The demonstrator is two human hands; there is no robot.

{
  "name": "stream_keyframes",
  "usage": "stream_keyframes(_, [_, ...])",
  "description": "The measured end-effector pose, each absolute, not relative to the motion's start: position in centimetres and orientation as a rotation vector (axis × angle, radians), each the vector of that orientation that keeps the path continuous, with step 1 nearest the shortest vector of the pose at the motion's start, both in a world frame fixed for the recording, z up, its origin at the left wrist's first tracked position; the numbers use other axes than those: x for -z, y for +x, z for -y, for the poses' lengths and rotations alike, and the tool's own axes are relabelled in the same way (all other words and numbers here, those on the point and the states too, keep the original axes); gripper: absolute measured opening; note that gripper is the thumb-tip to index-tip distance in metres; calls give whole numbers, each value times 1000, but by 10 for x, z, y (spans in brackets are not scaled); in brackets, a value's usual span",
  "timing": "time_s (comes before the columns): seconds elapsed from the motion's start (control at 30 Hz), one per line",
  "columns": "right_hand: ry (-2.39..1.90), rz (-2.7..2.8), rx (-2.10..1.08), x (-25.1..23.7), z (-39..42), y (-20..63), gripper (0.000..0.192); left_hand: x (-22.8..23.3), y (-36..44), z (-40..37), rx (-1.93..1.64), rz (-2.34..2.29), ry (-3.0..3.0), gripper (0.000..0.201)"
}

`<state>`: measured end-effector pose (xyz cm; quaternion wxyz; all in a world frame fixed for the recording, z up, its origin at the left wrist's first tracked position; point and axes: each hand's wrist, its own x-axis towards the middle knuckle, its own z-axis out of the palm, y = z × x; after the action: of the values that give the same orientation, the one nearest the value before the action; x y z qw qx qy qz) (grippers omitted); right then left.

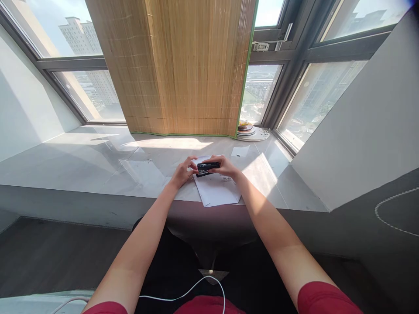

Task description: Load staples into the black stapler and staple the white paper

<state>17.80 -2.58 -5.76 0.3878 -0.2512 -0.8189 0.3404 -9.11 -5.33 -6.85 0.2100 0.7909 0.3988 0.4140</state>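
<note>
A black stapler lies sideways over a stack of white paper on the window ledge, its nose to the left. Wrapped around its rear end is my right hand, thumb and fingers closed on it. My left hand has its fingers bent at the nose, fingertips touching the stapler, with one finger raised above. Whether those fingertips also pinch a paper edge is hidden. Faint printed text shows on the paper near my right wrist.
The pale tiled ledge runs beneath the windows, its front edge close to my body. A bamboo blind hangs down to it. Stacked plates stand at the back right. A white cable crosses my lap.
</note>
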Motion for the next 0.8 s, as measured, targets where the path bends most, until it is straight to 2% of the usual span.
stream_keyframes(0.13, [-617, 2066, -853, 60, 28, 167, 57, 70, -93, 51, -1172, -1163, 2235, 35])
stream_keyframes(0.4, [-735, 1973, -786, 61, 26, 171, 53, 76, -95, 40, -1155, -1295, 2265, 15])
stream_keyframes(0.57, [-850, 2055, -713, 66, 41, 165, 46, 88, -95, 28, -977, -1465, 2413, 17])
stream_keyframes(0.8, [-1065, 1957, -578, 71, 86, 153, 45, 93, -91, 24, -943, -1526, 2441, 22])
